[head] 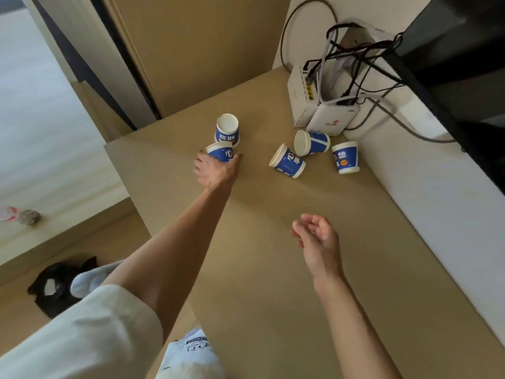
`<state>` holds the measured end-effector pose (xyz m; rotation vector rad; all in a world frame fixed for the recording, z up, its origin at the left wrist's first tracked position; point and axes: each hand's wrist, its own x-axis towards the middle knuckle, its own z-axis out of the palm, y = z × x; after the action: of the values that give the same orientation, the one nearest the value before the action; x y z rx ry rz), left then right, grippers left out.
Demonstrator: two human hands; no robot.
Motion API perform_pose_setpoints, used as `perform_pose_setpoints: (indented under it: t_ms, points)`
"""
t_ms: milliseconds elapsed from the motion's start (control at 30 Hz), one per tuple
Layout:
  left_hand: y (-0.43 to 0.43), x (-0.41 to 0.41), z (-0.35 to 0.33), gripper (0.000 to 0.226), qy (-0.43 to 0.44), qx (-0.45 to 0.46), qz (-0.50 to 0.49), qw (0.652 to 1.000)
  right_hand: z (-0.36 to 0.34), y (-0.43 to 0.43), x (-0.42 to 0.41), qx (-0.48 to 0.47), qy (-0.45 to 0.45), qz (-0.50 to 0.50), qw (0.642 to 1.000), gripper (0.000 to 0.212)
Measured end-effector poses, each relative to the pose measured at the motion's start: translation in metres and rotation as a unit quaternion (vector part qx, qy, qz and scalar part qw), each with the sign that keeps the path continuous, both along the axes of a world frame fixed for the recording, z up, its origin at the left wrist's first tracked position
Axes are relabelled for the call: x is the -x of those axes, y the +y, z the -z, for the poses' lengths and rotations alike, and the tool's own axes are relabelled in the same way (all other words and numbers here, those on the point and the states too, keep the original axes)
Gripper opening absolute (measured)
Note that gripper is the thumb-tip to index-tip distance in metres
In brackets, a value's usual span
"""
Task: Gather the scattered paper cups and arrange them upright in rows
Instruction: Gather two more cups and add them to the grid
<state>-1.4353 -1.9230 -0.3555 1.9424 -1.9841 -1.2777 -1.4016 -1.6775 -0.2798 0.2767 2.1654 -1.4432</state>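
1. Five blue-and-white paper cups sit on the far half of the tan matte tabletop (273,242), two at about 11 o'clock and three at about 1 o'clock.
2. The left hand (216,170) is stretched out to 11 o'clock and grasps the nearer cup (220,155) of that pair, thumb on one side of the wall and fingers on the other. A side grip suits thin tapered paper, as it leaves the rolled rim uncrushed.
3. Touching it at its 12 o'clock is the open-mouthed cup (227,129), with its plain white inside showing. It looks upright, so I judge it to be the start of a row.
4. At 1 o'clock the front tipped cup (288,162) and the rear tipped cup (313,142) lie on their sides, round white ends facing 9 o'clock. Being tapered, they would likely roll in a curve if nudged.
5. The end-standing cup (345,158) is just at their 3 o'clock; which end is up I cannot tell.
6. The right hand (317,236) hovers nearer the person at about 5 o'clock, fingers loosely curled and holding nothing.
7. Two white plastic router boxes (332,119) and tangled black cables (355,50) crowd the far corner, close behind the tipped cups.
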Motion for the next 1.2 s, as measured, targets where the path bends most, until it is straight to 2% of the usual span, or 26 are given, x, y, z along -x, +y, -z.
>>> perform_pose_setpoints:
  t_ms: [200,300,367,433,567,767,867,967,1033,1100,1200]
  points:
    - [-0.003,0.008,0.010,0.076,0.043,-0.005,-0.015,0.999,-0.008,-0.055,0.043,-0.043,0.018,-0.095,0.994,0.021]
    - [-0.004,0.005,0.010,0.070,0.075,-0.017,-0.040,0.996,-0.015,-0.098,0.074,-0.076,0.086,-0.160,0.981,0.025]
    - [-0.003,-0.002,0.007,0.066,0.116,-0.042,-0.073,0.990,-0.018,-0.133,0.093,-0.121,0.149,-0.217,0.957,0.029]
    - [0.000,-0.010,0.001,0.064,0.166,-0.076,-0.109,0.977,-0.018,-0.168,0.108,-0.182,0.217,-0.282,0.917,0.039]
    - [0.013,-0.033,-0.013,0.061,0.210,-0.075,-0.152,0.963,-0.008,-0.233,0.126,-0.286,0.329,-0.404,0.804,0.061]
    - [0.028,-0.060,-0.022,0.050,0.235,-0.074,-0.182,0.952,0.016,-0.289,0.128,-0.382,0.330,-0.528,0.682,0.059]
    - [0.032,-0.070,-0.025,0.048,0.242,-0.079,-0.191,0.948,0.027,-0.295,0.124,-0.428,0.312,-0.553,0.644,0.052]
    - [0.034,-0.077,-0.029,0.047,0.248,-0.077,-0.186,0.948,0.034,-0.286,0.122,-0.450,0.299,-0.551,0.636,0.045]
    - [0.036,-0.081,-0.034,0.045,0.249,-0.075,-0.175,0.950,0.036,-0.274,0.121,-0.440,0.296,-0.537,0.656,0.043]
    - [0.039,-0.084,-0.038,0.045,0.252,-0.080,-0.164,0.950,0.034,-0.258,0.121,-0.414,0.277,-0.497,0.710,0.044]
    - [0.047,-0.088,-0.049,0.043,0.263,-0.099,-0.140,0.950,0.021,-0.222,0.121,-0.344,0.202,-0.384,0.833,0.054]
